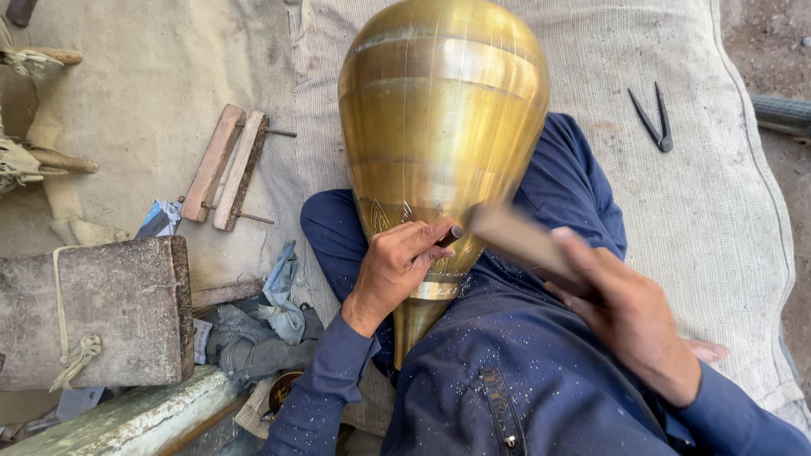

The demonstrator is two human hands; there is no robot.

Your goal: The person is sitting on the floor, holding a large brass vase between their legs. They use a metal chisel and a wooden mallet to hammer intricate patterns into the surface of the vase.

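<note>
Brass vase (443, 127), large and bulb-shaped, is laid across the lap of a seated person, its narrow neck pointing toward the body and its wide rounded end away. Its surface is polished gold with broad turned bands, fine vertical scribed lines, and an engraved leaf-like pattern near the neck.

A small metal chisel (450, 236) is pinched in the left hand (395, 266), whose fingers are closed around it, with the tip set against the engraved band of the vase. A flat wooden mallet (524, 242), blurred by motion, is gripped in the right hand (621, 308), whose fingers are closed on its handle; it is held just beside the head of the chisel. The two hands are kept apart, one at each side of the neck.

Dark blue clothing (507, 363), speckled with pale metal flecks, is worn on arms and legs. A coarse woven beige cloth (718, 211) is spread beneath the person, and a pair of dark metal dividers (652, 120) is laid on it, well apart from the vase. To the left, two wooden slats joined by metal pins (228, 167) are seen on dusty ground, near a worn wooden block (97, 308) tied with cord. Crumpled blue-grey rags (262, 317) are heaped between the block and the left arm.
</note>
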